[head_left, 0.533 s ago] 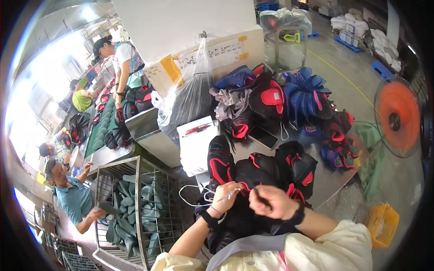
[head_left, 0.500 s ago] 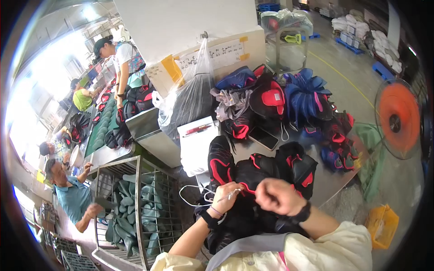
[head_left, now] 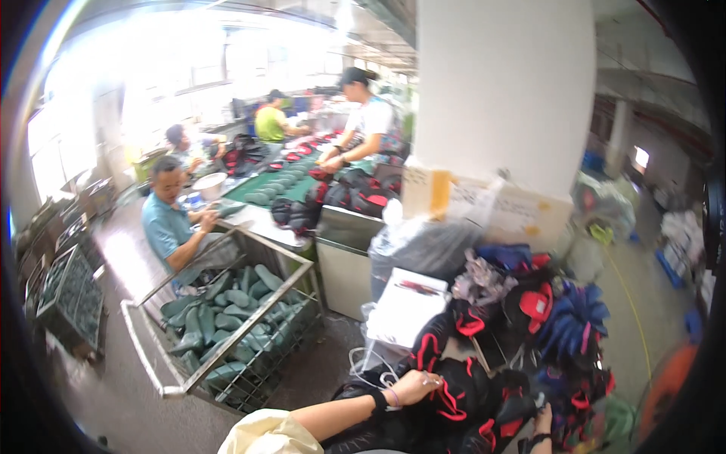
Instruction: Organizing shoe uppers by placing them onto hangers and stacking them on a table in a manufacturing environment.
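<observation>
My left hand (head_left: 413, 388) is closed in a pinch at a black shoe upper (head_left: 458, 382) with red trim, on the pile before me. A loose white lace (head_left: 372, 365) loops out beside that hand's wrist and runs toward its fingers. To the right and lower, my right hand (head_left: 543, 421) reaches in at the bottom edge, beside another black upper (head_left: 516, 405). Its fingers are small and blurred, so whether they hold anything is unclear. More black and red uppers lie around both hands.
A metal cage cart (head_left: 219, 371) full of green shoe forms stands at left. White paper (head_left: 408, 306) with pens lies beyond my left hand. Blue uppers (head_left: 572, 321) are piled at right, near an orange fan (head_left: 669, 393). Several people work along a green conveyor (head_left: 291, 181).
The view has swung left and up. My right hand has moved away from my left, out to the right. My left hand stays at the black upper. The person in blue has raised a shoe form.
</observation>
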Motion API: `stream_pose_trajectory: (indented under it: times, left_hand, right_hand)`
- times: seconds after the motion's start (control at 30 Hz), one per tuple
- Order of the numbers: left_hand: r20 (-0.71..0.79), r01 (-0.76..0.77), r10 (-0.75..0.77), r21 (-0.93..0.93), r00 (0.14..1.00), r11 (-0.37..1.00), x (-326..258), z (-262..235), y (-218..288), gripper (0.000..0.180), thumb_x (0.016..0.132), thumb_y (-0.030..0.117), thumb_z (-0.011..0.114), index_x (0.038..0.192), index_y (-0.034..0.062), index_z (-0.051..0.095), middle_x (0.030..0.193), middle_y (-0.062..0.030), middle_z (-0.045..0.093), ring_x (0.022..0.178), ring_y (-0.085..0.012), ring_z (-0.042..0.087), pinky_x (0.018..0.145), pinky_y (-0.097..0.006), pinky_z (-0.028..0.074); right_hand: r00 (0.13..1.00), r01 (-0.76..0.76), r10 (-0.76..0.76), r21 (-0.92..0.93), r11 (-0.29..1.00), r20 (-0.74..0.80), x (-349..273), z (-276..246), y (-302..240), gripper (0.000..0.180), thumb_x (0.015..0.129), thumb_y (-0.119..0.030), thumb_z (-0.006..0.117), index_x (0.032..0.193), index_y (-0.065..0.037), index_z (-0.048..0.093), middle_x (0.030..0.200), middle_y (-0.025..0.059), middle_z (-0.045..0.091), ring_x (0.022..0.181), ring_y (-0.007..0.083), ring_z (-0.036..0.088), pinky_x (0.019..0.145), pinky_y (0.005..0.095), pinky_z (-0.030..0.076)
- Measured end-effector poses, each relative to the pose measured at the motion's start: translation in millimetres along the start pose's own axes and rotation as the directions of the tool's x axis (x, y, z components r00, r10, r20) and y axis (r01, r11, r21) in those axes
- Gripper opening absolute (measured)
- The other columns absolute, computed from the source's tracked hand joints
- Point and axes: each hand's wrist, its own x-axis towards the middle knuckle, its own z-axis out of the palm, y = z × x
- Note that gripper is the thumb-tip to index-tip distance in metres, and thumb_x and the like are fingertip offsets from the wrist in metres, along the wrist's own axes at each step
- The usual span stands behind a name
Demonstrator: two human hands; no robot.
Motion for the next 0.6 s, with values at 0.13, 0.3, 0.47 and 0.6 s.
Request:
stream_pose_trajectory:
  times: [0.13, 0.3, 0.47, 0.6]
  left_hand:
    - [-0.112, -0.237, 0.238, 0.026, 0.965, 0.971, 33, 31, -4, 0.023, 0.077, 0.005, 0.048, 0.097, 0.0008, 0.058, 0.094, -0.0143, 0.06, 0.085, -0.0289, 0.06, 0.072, -0.034, 0.05]
    - [0.08, 0.097, -0.081, -0.229, 0.994, 0.969, 45, 22, 23, 0.02, 0.082, 0.011, 0.049, 0.096, -0.0004, 0.057, 0.09, -0.0143, 0.06, 0.081, -0.0278, 0.06, 0.071, -0.035, 0.048]
    - [-0.285, -0.187, 0.103, -0.285, 0.953, 0.94, 29, 31, 60, 0.015, 0.082, 0.014, 0.047, 0.077, 0.0014, 0.055, 0.073, -0.0141, 0.057, 0.069, -0.0302, 0.058, 0.061, -0.035, 0.044]
    - [-0.09, 0.068, -0.163, -0.641, 0.982, 0.765, 19, 26, 87, 0.026, 0.088, 0.019, 0.044, 0.077, -0.0009, 0.055, 0.066, -0.0142, 0.054, 0.061, -0.0283, 0.054, 0.057, -0.035, 0.041]
  right_hand:
    - [0.701, 0.005, -0.561, -0.783, 0.622, -0.441, 21, -106, -18, 0.045, 0.068, 0.01, 0.043, 0.112, 0.006, 0.046, 0.108, 0.0113, 0.051, 0.102, 0.0226, 0.048, 0.097, 0.0317, 0.032]
    - [0.891, 0.399, -0.453, -0.436, 0.807, -0.023, 0, 208, -260, 0.012, 0.089, -0.011, 0.042, 0.094, -0.002, 0.049, 0.076, 0.0052, 0.053, 0.065, 0.0097, 0.054, 0.056, 0.0214, 0.044]
    - [0.833, 0.492, -0.206, -0.52, 0.698, 0.513, -48, 345, -246, 0.015, 0.082, 0.003, 0.045, 0.096, 0.0, 0.048, 0.08, 0.0079, 0.054, 0.069, 0.0162, 0.055, 0.063, 0.0267, 0.047]
    - [0.862, 0.504, -0.296, -0.631, 0.59, 0.411, -37, 323, -223, 0.017, 0.076, 0.004, 0.042, 0.091, 0.001, 0.05, 0.079, 0.0145, 0.054, 0.068, 0.025, 0.057, 0.059, 0.0328, 0.046]
